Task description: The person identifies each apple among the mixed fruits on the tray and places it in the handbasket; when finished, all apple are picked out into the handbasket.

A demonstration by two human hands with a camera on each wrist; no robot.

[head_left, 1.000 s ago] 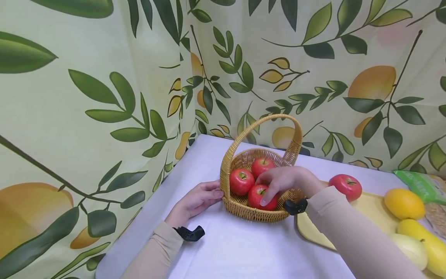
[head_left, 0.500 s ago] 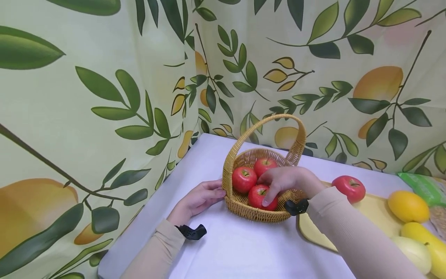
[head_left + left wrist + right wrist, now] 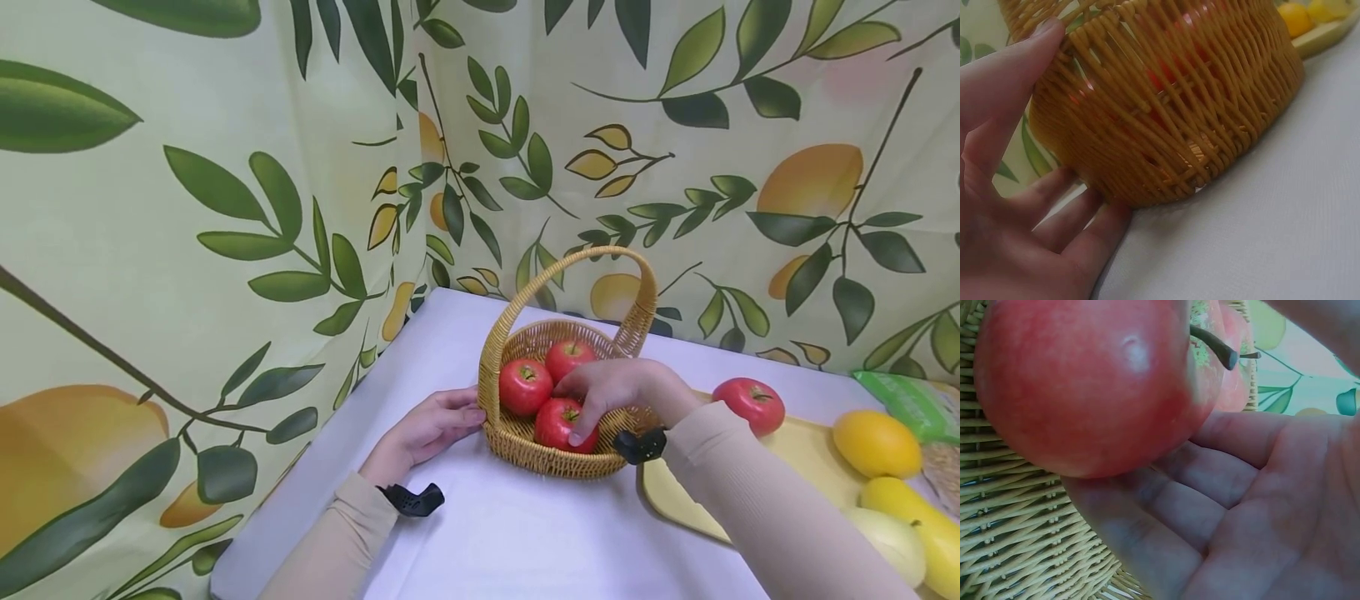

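A wicker basket (image 3: pixel 517 446) with a tall arched handle stands on the white table and holds three red apples. My right hand (image 3: pixel 626 387) reaches inside, its thumb and fingers around the front apple (image 3: pixel 558 423). In the right wrist view, fingers (image 3: pixel 1147 519) lie against the underside of that apple (image 3: pixel 1085 381). Beside it sit the left apple (image 3: pixel 524 387) and the back apple (image 3: pixel 567 358). My left hand (image 3: pixel 420 433) touches the basket's left side. In the left wrist view, its thumb rests near the rim and the fingers meet the lower wall of the basket (image 3: pixel 1166 119).
To the right, a yellow board (image 3: pixel 682 492) carries another red apple (image 3: pixel 750 406) and an orange fruit (image 3: pixel 876 443). A long yellow fruit (image 3: pixel 918 525), a pale round one (image 3: pixel 888 537) and a green packet (image 3: pixel 907 404) lie farther right. A leaf-patterned cloth (image 3: pixel 675 50) hangs behind.
The view has shifted slightly. My right thumb has slid a little to the right on the front apple. The left hand and the basket stay as they were.
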